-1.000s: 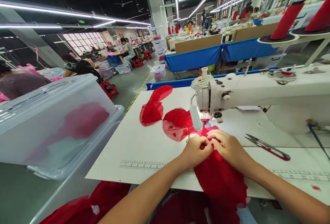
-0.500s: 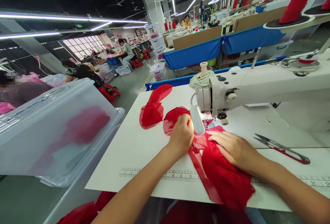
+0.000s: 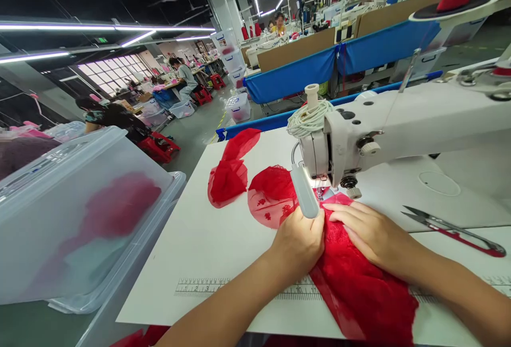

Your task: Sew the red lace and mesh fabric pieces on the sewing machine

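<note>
A red sheer lace fabric piece (image 3: 359, 288) runs from under the needle area of the white sewing machine (image 3: 419, 118) down over the table's front edge. My left hand (image 3: 299, 238) is closed on the fabric's left side, just in front of the needle; its fingertips are partly hidden by a pale oblong guard (image 3: 305, 192). Flat on the same fabric, right of the needle, lies my right hand (image 3: 371, 230) with fingers stretched out. A rounded red lace piece (image 3: 269, 200) with small floral motifs spreads beyond my left hand.
Thread snips (image 3: 459, 232) lie right of my right hand. More red fabric (image 3: 228, 183) rests at the table's far left. A printed ruler (image 3: 207, 287) runs along the front. Translucent bins (image 3: 80, 219) stand at left. People sit working beyond.
My left hand has moved down and right, closer to my right hand, uncovering more of the rounded lace piece. My right hand stays on the fabric. The camera view has shifted slightly.
</note>
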The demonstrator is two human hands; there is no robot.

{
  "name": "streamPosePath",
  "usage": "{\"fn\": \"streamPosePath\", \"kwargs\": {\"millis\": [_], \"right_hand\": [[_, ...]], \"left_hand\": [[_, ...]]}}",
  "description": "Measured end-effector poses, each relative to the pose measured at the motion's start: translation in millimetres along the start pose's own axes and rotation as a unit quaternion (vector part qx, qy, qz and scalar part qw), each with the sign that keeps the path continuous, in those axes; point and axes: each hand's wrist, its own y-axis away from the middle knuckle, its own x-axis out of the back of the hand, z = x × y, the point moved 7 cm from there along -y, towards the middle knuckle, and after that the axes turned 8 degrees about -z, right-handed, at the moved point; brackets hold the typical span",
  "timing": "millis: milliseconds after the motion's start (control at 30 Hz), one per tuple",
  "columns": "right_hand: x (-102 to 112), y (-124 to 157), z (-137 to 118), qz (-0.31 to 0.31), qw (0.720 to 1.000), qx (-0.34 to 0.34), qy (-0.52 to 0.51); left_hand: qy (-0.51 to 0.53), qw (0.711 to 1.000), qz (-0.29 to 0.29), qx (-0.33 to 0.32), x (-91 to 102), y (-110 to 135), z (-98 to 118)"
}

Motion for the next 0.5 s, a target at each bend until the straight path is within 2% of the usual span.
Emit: {"fn": "streamPosePath", "kwargs": {"millis": [133, 367, 500], "right_hand": [[1.4, -1.4, 0.3, 0.001, 1.0, -0.008, 0.0], [0.4, -1.4, 2.9, 0.009, 1.0, -0.026, -0.003], [-0.3, -2.8, 3.1, 0.007, 1.0, -0.018, 0.0]], "left_hand": [[-0.04, 0.999, 0.0, -0.01, -4.4, 3.2, 3.7], [-0.019, 0.999, -0.025, -0.006, -5.9, 2.2, 1.7], [-0.042, 0.999, -0.027, -0.01, -10.3, 2.6, 2.8]]}}
